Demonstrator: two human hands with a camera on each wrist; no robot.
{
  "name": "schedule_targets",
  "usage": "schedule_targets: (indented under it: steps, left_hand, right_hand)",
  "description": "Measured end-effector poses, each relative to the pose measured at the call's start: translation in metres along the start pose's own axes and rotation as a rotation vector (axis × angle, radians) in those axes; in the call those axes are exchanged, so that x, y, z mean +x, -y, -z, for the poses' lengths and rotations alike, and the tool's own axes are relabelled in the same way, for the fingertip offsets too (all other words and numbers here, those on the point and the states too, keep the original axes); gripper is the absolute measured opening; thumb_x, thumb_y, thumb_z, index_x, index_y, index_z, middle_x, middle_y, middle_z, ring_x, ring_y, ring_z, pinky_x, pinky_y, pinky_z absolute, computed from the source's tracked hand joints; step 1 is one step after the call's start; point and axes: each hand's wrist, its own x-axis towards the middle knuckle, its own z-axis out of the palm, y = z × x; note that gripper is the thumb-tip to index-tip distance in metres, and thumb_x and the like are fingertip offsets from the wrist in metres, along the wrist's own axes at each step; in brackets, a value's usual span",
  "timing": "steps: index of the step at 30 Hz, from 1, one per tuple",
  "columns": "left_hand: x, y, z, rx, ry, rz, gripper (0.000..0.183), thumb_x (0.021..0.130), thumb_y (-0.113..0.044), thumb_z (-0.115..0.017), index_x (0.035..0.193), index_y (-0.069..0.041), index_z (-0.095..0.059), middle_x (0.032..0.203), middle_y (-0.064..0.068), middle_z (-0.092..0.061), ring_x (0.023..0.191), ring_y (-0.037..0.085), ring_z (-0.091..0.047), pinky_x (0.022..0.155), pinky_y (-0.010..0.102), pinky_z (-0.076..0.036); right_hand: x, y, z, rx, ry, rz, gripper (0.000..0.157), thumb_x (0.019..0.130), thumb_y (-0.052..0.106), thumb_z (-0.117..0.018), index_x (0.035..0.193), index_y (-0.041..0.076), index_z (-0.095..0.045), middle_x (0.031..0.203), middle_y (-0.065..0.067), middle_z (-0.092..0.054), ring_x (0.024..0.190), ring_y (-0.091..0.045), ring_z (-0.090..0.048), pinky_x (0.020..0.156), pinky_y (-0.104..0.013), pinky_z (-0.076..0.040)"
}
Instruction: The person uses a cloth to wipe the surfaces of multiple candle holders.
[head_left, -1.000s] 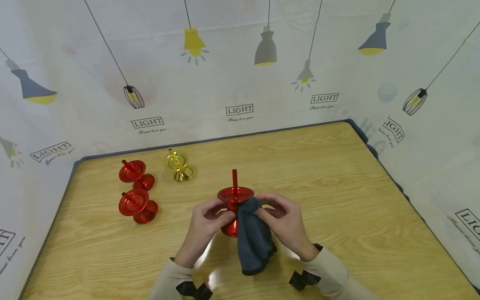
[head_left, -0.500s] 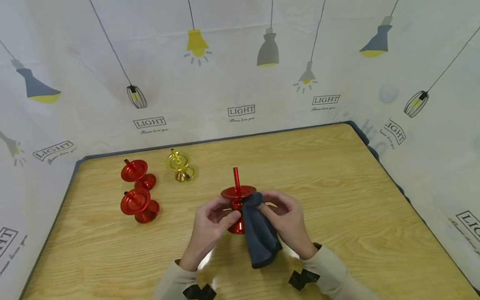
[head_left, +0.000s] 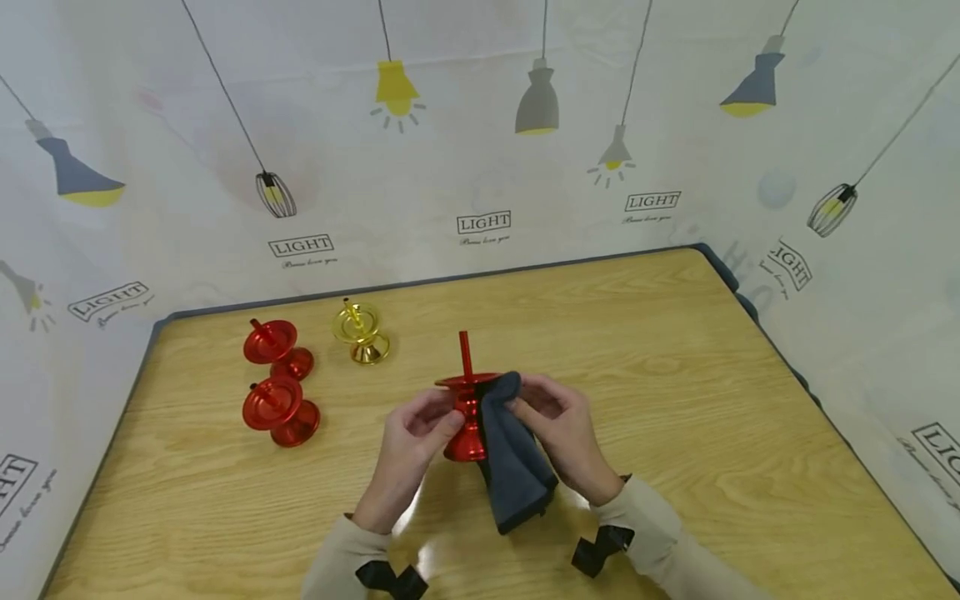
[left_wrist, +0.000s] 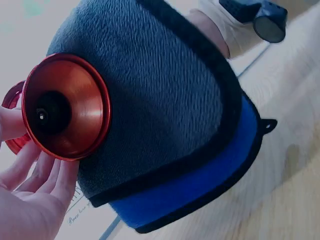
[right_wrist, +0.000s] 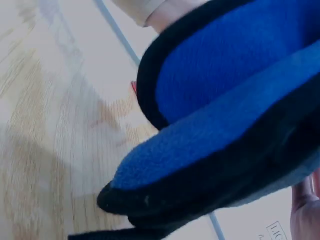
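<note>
In the head view, my left hand (head_left: 411,450) grips a red metallic candle holder (head_left: 467,442) by its stem and base, just above the table. It leans slightly, with its dish seen nearly edge-on and its thin tube upward. My right hand (head_left: 566,433) pinches a grey-blue cloth (head_left: 517,475) against the holder's right side, below the dish, and the cloth hangs down. The hollow base (left_wrist: 92,107) faces the left wrist view, with the cloth (left_wrist: 155,90) behind it. Black edging and a bright blue reverse side (right_wrist: 220,70) of the cloth fill much of the right wrist view.
Two more red candle holders (head_left: 294,423) stand close together at the table's left. Beside them, further back, is a gold candle holder (head_left: 369,348). The wooden table (head_left: 675,350) meets a white, lamp-printed fabric backdrop (head_left: 420,175) at its back and sides.
The held candle holder has risen slightly and tilted, its dish turning more edge-on. Both hands and the cloth moved right, then back left, with the cloth staying against the holder.
</note>
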Motion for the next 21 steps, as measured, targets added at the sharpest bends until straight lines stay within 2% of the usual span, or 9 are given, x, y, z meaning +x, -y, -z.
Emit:
schedule_targets:
  steps: [3,6,9,13,16,18,21]
  left_hand:
    - [0.0003,0.0016,-0.0003,0.022,0.004,-0.042,0.024,0.094,-0.002,-0.069,0.111,0.013,-0.064,0.103,0.000,-0.070,0.093,0.009,-0.068,0.084,0.022,-0.056]
    - [0.0010,0.0014,-0.0012,0.064,0.007,-0.080,0.023,0.092,-0.002,-0.072,0.111,0.010,-0.067,0.108,0.010,-0.070,0.097,0.011,-0.069,0.085,0.025,-0.058]
    - [0.0030,0.0008,-0.0035,0.126,-0.032,-0.072,0.024,0.089,-0.005,-0.077,0.111,0.005,-0.071,0.111,0.017,-0.071,0.096,0.011,-0.070,0.084,0.025,-0.059]
    - [0.0065,0.0000,-0.0042,0.171,-0.095,-0.046,0.026,0.087,-0.005,-0.079,0.111,0.002,-0.073,0.107,0.020,-0.073,0.089,0.008,-0.070,0.081,0.022,-0.058]
    - [0.0087,0.0005,-0.0017,0.133,-0.081,-0.055,0.028,0.088,-0.001,-0.076,0.115,0.006,-0.069,0.107,0.021,-0.072,0.090,0.009,-0.071,0.083,0.023,-0.058]
    - [0.0093,0.0012,0.0008,0.074,-0.041,-0.052,0.028,0.090,-0.001,-0.074,0.117,0.004,-0.068,0.109,0.017,-0.072,0.094,0.010,-0.071,0.086,0.023,-0.058]
    - [0.0083,0.0039,0.0052,-0.062,0.055,-0.014,0.021,0.095,-0.008,-0.070,0.116,-0.007,-0.070,0.108,0.002,-0.071,0.096,0.007,-0.067,0.084,0.020,-0.056]
  right_hand:
    - [0.0025,-0.0033,-0.0002,0.019,-0.011,-0.017,0.025,0.092,-0.001,-0.070,0.116,0.007,-0.071,0.108,0.007,-0.074,0.099,-0.010,-0.070,0.082,-0.024,-0.058]
    - [0.0046,-0.0029,-0.0018,-0.022,-0.027,0.008,0.026,0.091,-0.003,-0.072,0.117,-0.002,-0.069,0.109,0.008,-0.073,0.100,-0.009,-0.070,0.083,-0.024,-0.059]
    - [0.0058,-0.0003,-0.0025,-0.108,-0.037,0.056,0.029,0.089,-0.004,-0.073,0.117,-0.008,-0.067,0.110,0.009,-0.073,0.100,-0.008,-0.070,0.082,-0.025,-0.060]
    - [0.0076,0.0036,-0.0036,-0.215,-0.010,0.149,0.028,0.089,-0.007,-0.072,0.116,-0.006,-0.069,0.113,-0.005,-0.072,0.101,-0.007,-0.070,0.083,-0.027,-0.060]
    - [0.0087,0.0054,-0.0035,-0.242,0.015,0.209,0.027,0.088,-0.008,-0.072,0.115,-0.006,-0.069,0.114,-0.013,-0.071,0.101,-0.007,-0.070,0.083,-0.028,-0.061]
    - [0.0093,0.0058,-0.0024,-0.214,0.023,0.212,0.026,0.088,-0.009,-0.072,0.114,-0.007,-0.069,0.114,-0.009,-0.072,0.101,-0.007,-0.070,0.083,-0.028,-0.061]
    - [0.0104,0.0052,0.0004,-0.111,0.039,0.160,0.027,0.089,-0.007,-0.071,0.116,-0.002,-0.070,0.112,0.004,-0.073,0.100,-0.007,-0.070,0.083,-0.025,-0.060]
